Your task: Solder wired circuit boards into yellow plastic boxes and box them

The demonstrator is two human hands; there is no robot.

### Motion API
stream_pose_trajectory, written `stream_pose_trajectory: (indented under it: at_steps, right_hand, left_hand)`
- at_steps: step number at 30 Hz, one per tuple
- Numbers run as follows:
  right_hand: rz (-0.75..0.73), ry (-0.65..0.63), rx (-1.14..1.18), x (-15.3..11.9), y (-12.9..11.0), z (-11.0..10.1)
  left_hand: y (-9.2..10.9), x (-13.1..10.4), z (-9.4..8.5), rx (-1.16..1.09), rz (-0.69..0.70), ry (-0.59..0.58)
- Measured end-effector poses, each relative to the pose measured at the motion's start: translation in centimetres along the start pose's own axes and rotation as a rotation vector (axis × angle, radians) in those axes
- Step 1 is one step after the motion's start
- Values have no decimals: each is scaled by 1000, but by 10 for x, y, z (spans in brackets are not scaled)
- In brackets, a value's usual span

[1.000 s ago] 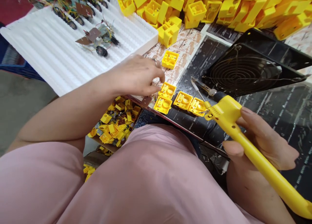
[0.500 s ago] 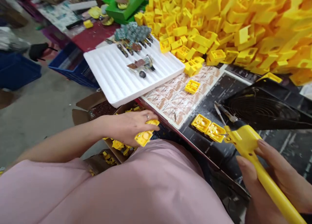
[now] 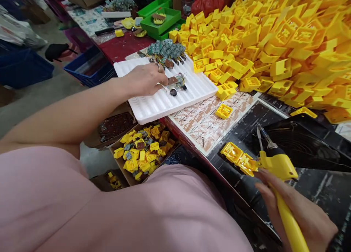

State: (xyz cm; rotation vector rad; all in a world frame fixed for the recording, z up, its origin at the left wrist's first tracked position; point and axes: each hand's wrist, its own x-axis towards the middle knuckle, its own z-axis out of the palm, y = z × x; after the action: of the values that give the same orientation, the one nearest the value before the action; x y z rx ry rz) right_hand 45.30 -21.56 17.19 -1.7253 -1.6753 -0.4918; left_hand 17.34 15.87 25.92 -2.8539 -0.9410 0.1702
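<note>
My left hand [image 3: 149, 78] reaches over the white foam tray [image 3: 149, 111], fingers closed at the edge of a small brown circuit board [image 3: 172, 80]. Thin wires and a round black part [image 3: 173, 92] lie with that board. Behind it sits a cluster of grey-green parts [image 3: 166, 49] with wires. My right hand [image 3: 296, 204] is wrapped round the yellow handle of a soldering gun [image 3: 276, 166], its metal tip pointing up and away. By my right fingertips, a pair of open yellow plastic cases [image 3: 233, 152] lies on the black bench surface; the fingers partly cover its near end.
A large heap of yellow cases [image 3: 246, 44] fills the back right. One single case [image 3: 224, 111] lies on the patterned sheet. Below the table edge stands a cardboard box [image 3: 124, 170] of yellow cases. Green trays [image 3: 167, 22] are at the back, a blue crate [image 3: 90, 67] at left.
My left hand has let go of a yellow case and moved up from the box to the tray. My right hand still holds the soldering gun, whose tip has left the open case.
</note>
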Motion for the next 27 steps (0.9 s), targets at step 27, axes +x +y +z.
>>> stream_pose_trajectory:
  at_steps: [27]
  right_hand:
    - [-7, -123, 81, 22, -16, 38]
  left_hand:
    - [152, -5, 73, -753, 315, 190]
